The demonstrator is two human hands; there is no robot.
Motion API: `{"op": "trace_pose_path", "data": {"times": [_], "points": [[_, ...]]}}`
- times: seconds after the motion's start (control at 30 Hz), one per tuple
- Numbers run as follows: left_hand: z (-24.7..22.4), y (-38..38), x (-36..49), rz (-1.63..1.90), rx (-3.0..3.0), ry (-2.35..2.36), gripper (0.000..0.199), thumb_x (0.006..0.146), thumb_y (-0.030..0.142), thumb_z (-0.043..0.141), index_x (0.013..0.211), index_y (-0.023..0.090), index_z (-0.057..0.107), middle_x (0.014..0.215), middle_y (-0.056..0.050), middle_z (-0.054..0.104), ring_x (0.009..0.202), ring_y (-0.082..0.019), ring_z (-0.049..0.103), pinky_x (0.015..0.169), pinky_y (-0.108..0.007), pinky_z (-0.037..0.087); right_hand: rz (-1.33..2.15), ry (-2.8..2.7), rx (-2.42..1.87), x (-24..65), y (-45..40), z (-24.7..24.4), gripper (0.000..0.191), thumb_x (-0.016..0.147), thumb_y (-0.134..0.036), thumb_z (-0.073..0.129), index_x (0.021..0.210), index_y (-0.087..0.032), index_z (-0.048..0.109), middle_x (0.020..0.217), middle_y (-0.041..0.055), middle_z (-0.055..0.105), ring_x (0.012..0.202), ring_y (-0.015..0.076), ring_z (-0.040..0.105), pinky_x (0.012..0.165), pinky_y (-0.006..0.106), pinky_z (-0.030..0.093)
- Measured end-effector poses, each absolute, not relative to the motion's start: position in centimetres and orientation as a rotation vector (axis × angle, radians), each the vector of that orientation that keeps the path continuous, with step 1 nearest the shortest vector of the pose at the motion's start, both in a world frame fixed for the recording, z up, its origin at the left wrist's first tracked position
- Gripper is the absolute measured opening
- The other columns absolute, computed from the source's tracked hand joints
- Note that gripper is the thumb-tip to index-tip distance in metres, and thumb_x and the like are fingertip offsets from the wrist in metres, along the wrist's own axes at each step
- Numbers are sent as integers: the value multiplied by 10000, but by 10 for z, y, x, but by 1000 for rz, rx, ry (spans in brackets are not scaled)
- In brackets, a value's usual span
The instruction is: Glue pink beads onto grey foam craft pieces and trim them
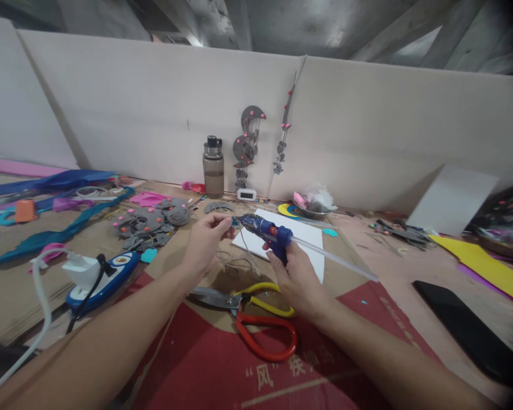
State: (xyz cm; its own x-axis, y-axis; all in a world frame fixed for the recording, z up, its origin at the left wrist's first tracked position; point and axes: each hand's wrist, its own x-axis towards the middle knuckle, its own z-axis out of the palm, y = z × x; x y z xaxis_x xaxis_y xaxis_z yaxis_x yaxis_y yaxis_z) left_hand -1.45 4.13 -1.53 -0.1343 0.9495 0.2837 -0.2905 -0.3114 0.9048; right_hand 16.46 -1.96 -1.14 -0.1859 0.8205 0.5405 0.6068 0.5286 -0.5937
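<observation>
My right hand (293,273) is wrapped round the handle of a blue hot glue gun (256,224), whose nozzle points left. A long clear glue stick (337,259) juts from its back end. My left hand (211,233) is closed in a pinch at the nozzle, on a small teal piece (235,221) mostly hidden by the fingers. Thin grey string (239,262) lies loosely below the hands. Nearer to me, scissors (239,300) with one red and one yellow handle lie on the red and brown cardboard (188,353). White paper (310,250) lies behind the glue gun.
A blue power strip (123,270) with a white plug stands at left, near grey felt pieces with pink dots (147,222). A water bottle (214,171) and a small digital clock (247,195) stand by the white wall. A black phone (461,324) lies at right.
</observation>
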Motion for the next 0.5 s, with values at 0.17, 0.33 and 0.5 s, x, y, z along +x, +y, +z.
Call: {"op": "trace_pose_path", "data": {"times": [0.17,0.33,0.5], "points": [[-13,40,-14,1636,1118,860,181,657,288,690,697,141,593,572,15,553,524,-82,494,539,-220,393,289,-1903,-1177,164,-20,-11,259,875,-260,414,1099,-196,527,981,81,629,886,197,589,795,335,455],[-15,41,-13,1622,1120,856,183,667,289,683,709,136,590,580,10,559,532,-88,507,547,-224,399,289,-1907,-1174,163,-21,-12,260,877,-256,411,1104,-201,524,989,80,627,899,199,585,800,336,450],[-12,40,-13,1641,1095,844,172,665,275,684,698,137,588,575,20,544,527,-80,491,548,-223,394,331,-1872,-1182,164,-19,-12,190,863,-247,426,1012,-190,530,927,71,629,844,188,585,774,327,458]]}}
